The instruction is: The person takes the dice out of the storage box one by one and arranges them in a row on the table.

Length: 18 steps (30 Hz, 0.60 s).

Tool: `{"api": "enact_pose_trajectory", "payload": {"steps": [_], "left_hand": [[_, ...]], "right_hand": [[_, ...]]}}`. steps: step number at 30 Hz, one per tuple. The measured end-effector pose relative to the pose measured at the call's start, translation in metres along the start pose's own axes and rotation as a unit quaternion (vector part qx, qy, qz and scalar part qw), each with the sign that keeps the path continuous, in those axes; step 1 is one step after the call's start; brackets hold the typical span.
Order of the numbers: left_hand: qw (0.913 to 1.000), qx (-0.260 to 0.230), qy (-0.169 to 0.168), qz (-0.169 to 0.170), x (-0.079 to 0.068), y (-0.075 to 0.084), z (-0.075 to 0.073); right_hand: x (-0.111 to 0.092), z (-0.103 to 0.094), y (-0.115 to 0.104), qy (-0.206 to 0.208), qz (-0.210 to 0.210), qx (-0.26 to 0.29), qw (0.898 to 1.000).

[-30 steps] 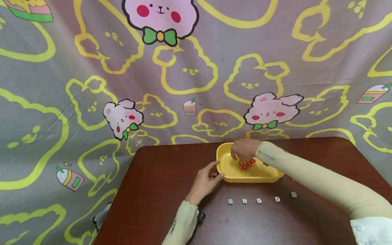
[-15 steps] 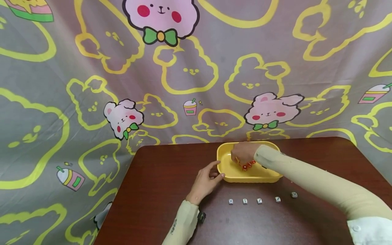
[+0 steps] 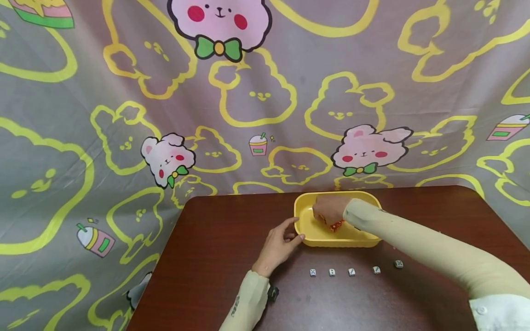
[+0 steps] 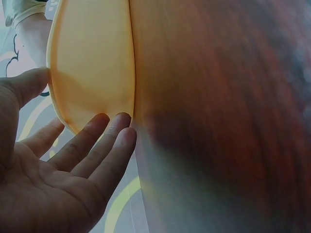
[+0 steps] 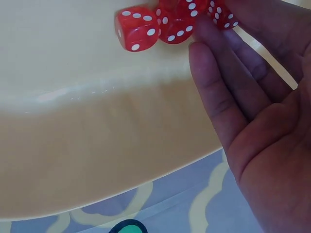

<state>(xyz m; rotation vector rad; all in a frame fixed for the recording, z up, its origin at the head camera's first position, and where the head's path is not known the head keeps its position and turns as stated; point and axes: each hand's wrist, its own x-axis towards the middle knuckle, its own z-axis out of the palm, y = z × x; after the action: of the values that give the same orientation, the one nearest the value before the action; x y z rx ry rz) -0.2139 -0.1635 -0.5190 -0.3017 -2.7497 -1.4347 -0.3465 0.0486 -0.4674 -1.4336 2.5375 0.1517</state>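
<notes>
A yellow tray stands at the far side of the table. My left hand rests at its left end, thumb by the near corner; in the left wrist view the lightly bent fingers touch the tray's wall. My right hand reaches down inside the tray among several red dice. In the right wrist view a red die sits between its thumb and fingertips, partly hidden by them. Another red die lies just beside the fingers, on the tray's floor.
Several white dice stand in a spaced row in front of the tray, among them a leftmost white die and a rightmost white die. The dark wooden table meets a patterned cloth behind it.
My right hand has lowered from above the red dice down in among them, its fingers drawing in around them. The left hand and the tray have stayed in place.
</notes>
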Motion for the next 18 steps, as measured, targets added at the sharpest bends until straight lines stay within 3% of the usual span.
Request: {"api": "enact_pose_trajectory", "payload": {"steps": [10,18], "left_hand": [[1.0,0.002,0.002,0.002,-0.0006,0.0005,-0.0005],[1.0,0.006,0.002,0.003,-0.0007,0.001,-0.001]], "right_hand": [[0.0006,0.0038,0.0005,0.017,-0.006,-0.003,1.0],[-0.0016,0.001,0.0011,0.004,0.004,0.013,1.0]]}}
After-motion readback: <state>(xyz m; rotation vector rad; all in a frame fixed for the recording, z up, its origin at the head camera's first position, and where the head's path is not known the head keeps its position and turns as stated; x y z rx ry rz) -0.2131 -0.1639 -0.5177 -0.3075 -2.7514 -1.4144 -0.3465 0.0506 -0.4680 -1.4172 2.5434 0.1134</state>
